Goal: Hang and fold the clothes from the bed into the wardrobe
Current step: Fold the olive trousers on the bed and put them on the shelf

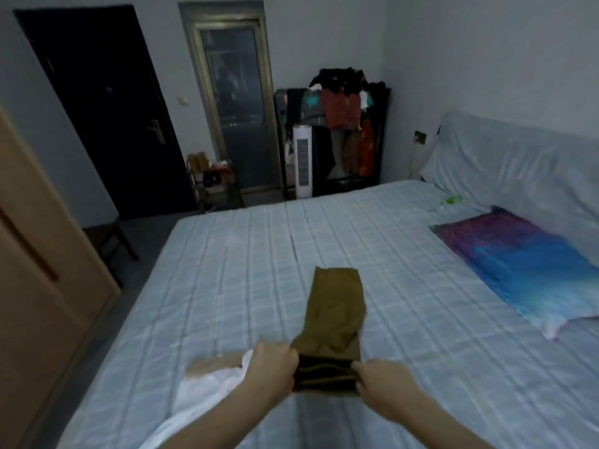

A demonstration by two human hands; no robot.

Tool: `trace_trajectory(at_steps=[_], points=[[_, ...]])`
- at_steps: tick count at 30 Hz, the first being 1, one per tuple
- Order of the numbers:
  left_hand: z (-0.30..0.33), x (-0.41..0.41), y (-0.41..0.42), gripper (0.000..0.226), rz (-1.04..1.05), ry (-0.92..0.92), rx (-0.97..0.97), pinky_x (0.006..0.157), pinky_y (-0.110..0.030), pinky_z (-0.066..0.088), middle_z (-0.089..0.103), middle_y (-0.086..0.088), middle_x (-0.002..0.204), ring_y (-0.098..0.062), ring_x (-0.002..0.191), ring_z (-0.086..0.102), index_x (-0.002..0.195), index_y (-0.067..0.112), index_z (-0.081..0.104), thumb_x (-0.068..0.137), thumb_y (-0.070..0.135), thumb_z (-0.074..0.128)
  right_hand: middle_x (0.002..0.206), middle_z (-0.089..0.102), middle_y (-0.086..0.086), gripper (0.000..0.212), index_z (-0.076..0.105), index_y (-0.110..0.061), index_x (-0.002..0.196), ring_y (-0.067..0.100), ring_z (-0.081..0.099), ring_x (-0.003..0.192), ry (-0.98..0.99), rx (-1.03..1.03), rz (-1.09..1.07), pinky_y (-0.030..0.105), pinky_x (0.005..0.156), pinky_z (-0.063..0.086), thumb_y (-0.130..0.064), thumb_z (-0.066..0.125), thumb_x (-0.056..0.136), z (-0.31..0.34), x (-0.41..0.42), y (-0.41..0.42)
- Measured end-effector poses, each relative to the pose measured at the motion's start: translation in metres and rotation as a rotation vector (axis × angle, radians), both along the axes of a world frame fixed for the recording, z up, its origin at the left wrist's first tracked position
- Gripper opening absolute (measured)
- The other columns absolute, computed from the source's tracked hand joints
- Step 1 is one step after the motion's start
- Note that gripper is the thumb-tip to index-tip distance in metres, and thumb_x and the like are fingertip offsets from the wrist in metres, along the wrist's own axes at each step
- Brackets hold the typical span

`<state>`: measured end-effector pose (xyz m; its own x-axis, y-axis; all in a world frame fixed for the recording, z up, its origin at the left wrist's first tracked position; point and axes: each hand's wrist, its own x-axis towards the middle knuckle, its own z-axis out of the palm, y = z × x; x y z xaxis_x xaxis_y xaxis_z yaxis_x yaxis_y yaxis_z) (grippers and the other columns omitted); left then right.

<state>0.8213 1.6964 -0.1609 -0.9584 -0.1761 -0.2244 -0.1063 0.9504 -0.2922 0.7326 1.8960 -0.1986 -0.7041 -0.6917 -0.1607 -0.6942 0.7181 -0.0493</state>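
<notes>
- Trousers point(335, 306), olive-brown, lie lengthwise on the bed point(405, 254), near its front edge.
- Left hand point(274, 361) grips the near end's left corner; right hand point(382, 377) pinches the right corner.
- White garment point(207, 384) beside the left forearm.
- Blue-purple pillow point(525, 270) well apart, right.

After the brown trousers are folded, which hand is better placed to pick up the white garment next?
Left, probably. The white garment lies on the bed directly beside the left hand. The right hand grips the other end of the brown trousers, farther from it, and would have to cross over.
</notes>
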Motion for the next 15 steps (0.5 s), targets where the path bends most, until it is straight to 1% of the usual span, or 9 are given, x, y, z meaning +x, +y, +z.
trace_trajectory(at_steps=[3, 5, 7, 8, 10, 11, 13, 14, 15], points=[[-0.068, 0.063, 0.026, 0.034, -0.014, -0.070, 0.051, 0.094, -0.046, 0.037, 0.056, -0.023, 0.119, -0.038, 0.107, 0.054, 0.119, 0.009, 0.055, 0.087, 0.018, 0.048, 0.130, 0.048, 0.006, 0.029, 0.058, -0.023, 0.107, 0.028, 0.055, 0.110, -0.101, 0.023, 0.024, 0.034, 0.065, 0.040, -0.040, 0.053, 0.083, -0.065, 0.058, 0.025], [-0.091, 0.098, 0.040, 0.053, -0.001, -0.165, 0.158, 0.089, -0.042, 0.041, 0.051, -0.024, 0.132, -0.038, 0.115, 0.054, 0.141, 0.007, 0.033, 0.091, 0.011, 0.051, 0.115, 0.052, 0.001, 0.028, 0.060, -0.028, 0.079, 0.017, 0.063, 0.087, -0.123, 0.007, 0.086, 0.023, 0.046, 0.027, -0.043, 0.072, 0.058, -0.101, 0.091, 0.040], [-0.114, 0.128, 0.049, 0.069, -0.057, -0.203, 0.210, 0.072, -0.037, 0.040, 0.057, -0.025, 0.124, -0.037, 0.107, 0.061, 0.151, 0.011, 0.018, 0.092, 0.012, 0.054, 0.102, 0.052, -0.005, 0.031, 0.057, -0.031, 0.065, 0.009, 0.064, 0.071, -0.144, -0.025, 0.134, 0.016, 0.035, 0.021, -0.038, 0.077, 0.043, -0.140, 0.124, 0.051], [-0.125, 0.140, 0.052, 0.072, -0.052, -0.226, 0.244, 0.062, -0.034, 0.038, 0.064, -0.024, 0.109, -0.032, 0.092, 0.067, 0.151, 0.015, 0.026, 0.089, 0.020, 0.062, 0.103, 0.055, -0.007, 0.032, 0.060, -0.033, 0.065, 0.006, 0.064, 0.074, -0.151, -0.017, 0.131, 0.015, 0.033, 0.027, -0.037, 0.081, 0.040, -0.151, 0.138, 0.054], [-0.136, 0.158, 0.064, 0.076, -0.015, -0.350, 0.296, 0.048, -0.028, 0.035, 0.066, -0.016, 0.069, -0.020, 0.054, 0.066, 0.129, 0.022, 0.061, 0.060, 0.040, 0.086, 0.104, 0.063, -0.010, 0.038, 0.066, -0.034, 0.067, 0.001, 0.060, 0.086, -0.199, 0.017, 0.132, 0.011, 0.037, 0.037, -0.038, 0.086, 0.034, -0.160, 0.156, 0.058], [-0.143, 0.164, 0.066, 0.069, -0.059, -0.362, 0.273, 0.051, -0.029, 0.034, 0.066, -0.014, 0.070, -0.020, 0.055, 0.066, 0.123, 0.022, 0.064, 0.059, 0.040, 0.085, 0.102, 0.064, -0.010, 0.040, 0.067, -0.033, 0.068, 0.003, 0.055, 0.089, -0.241, -0.004, 0.125, 0.012, 0.038, 0.037, -0.036, 0.086, 0.034, -0.165, 0.160, 0.060], [-0.172, 0.179, 0.064, 0.045, -0.105, -0.378, 0.195, 0.066, -0.037, 0.031, 0.063, -0.017, 0.105, -0.032, 0.088, 0.067, 0.128, 0.016, 0.051, 0.085, 0.022, 0.064, 0.088, 0.062, -0.008, 0.046, 0.061, -0.029, 0.073, 0.007, 0.053, 0.079, -0.315, -0.053, 0.091, 0.019, 0.036, 0.029, -0.027, 0.085, 0.035, -0.187, 0.172, 0.063], [-0.186, 0.185, 0.062, 0.039, -0.132, -0.319, 0.201, 0.067, -0.038, 0.030, 0.062, -0.014, 0.107, -0.034, 0.090, 0.066, 0.121, 0.017, 0.055, 0.084, 0.021, 0.064, 0.082, 0.060, -0.007, 0.051, 0.055, -0.027, 0.081, 0.009, 0.055, 0.071, -0.330, -0.058, 0.079, 0.021, 0.038, 0.027, -0.022, 0.084, 0.039, -0.196, 0.180, 0.063], [-0.196, 0.190, 0.062, 0.036, -0.100, -0.360, 0.208, 0.060, -0.035, 0.032, 0.065, -0.009, 0.094, -0.030, 0.076, 0.067, 0.103, 0.021, 0.063, 0.070, 0.028, 0.077, 0.083, 0.060, -0.004, 0.053, 0.049, -0.025, 0.091, 0.013, 0.058, 0.067, -0.293, -0.058, 0.093, 0.023, 0.041, 0.030, -0.017, 0.079, 0.048, -0.201, 0.189, 0.064]])
